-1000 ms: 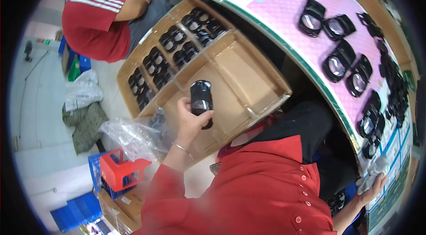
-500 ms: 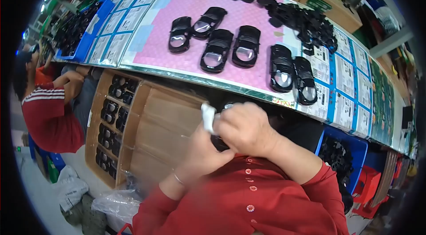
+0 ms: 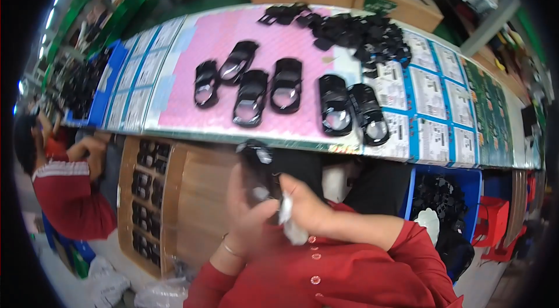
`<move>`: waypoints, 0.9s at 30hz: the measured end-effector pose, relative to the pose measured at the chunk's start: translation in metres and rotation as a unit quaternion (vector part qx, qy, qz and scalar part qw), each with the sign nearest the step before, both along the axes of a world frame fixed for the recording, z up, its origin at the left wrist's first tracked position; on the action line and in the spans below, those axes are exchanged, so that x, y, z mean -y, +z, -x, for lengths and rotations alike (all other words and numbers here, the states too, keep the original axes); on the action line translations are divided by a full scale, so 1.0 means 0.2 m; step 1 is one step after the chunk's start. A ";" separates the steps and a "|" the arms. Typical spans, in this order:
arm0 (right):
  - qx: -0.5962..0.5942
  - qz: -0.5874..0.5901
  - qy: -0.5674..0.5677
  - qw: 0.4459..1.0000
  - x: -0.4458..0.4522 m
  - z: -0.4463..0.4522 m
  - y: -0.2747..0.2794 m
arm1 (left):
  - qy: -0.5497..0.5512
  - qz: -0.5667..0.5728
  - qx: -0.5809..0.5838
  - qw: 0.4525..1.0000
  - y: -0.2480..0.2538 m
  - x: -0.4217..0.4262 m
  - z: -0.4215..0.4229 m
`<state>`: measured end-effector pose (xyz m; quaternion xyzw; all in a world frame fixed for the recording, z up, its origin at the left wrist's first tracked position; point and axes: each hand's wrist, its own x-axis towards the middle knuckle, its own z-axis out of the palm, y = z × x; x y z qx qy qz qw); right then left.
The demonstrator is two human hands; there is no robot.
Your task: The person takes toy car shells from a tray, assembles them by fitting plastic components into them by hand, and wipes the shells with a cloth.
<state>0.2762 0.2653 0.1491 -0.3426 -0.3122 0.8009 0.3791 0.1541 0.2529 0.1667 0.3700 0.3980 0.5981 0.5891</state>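
Left hand (image 3: 241, 212) has the car (image 3: 254, 163), a small black shell, gripped low, fingers closed round its near end and side. Car is off the counter (image 3: 233, 140), in the air between the counter's front edge and the red shirt (image 3: 349, 264). Long axis points roughly from the person's body out to the counter, tipped a little left at the far end; that far end sticks out past the left fingers, uncovered.

Right hand (image 3: 311, 208) is just right of the car's near end, fingers pinched narrow on a white cloth (image 3: 294, 227). So the car lies left and slightly forward of the right fingers; left hand is nearer, being on it. Blur here: can't tell if the right fingertips or cloth touch the shell.

Six more cars (image 3: 287, 84) sit on the counter ahead, well apart from both hands. Cardboard box (image 3: 201, 191) stands left of the left hand.
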 end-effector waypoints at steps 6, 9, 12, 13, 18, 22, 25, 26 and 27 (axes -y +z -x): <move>0.237 -0.382 0.133 0.883 -0.10 -0.23 0.02 | 0.023 -0.030 0.020 0.999 -0.03 -0.08 0.00; 0.326 -0.460 0.158 0.811 -0.14 -0.43 0.12 | 0.031 -0.060 -0.089 0.994 0.10 -0.24 0.14; 0.402 -0.517 0.003 0.756 -0.26 -0.63 0.20 | 0.098 -0.167 -0.167 0.967 0.09 -0.53 0.35; 0.443 -0.564 -0.038 0.696 -0.32 -0.66 0.21 | 0.104 -0.172 -0.151 0.968 0.12 -0.63 0.37; 0.547 -0.633 0.022 0.547 -0.59 -0.59 0.15 | 0.025 -0.121 -0.187 0.975 0.07 -1.10 0.54; 0.552 -0.618 0.097 0.552 -0.75 -0.51 0.08 | -0.059 -0.069 -0.241 0.966 0.03 -1.23 0.53; 0.558 -0.590 0.106 0.574 -0.76 -0.51 0.05 | -0.074 -0.058 -0.223 0.970 0.03 -1.22 0.46; 0.559 -0.591 0.095 0.573 -0.75 -0.52 0.05 | -0.075 -0.060 -0.223 0.970 0.03 -1.22 0.43; 0.562 -0.592 0.085 0.572 -0.74 -0.53 0.05 | -0.089 -0.060 -0.219 0.970 0.04 -1.21 0.40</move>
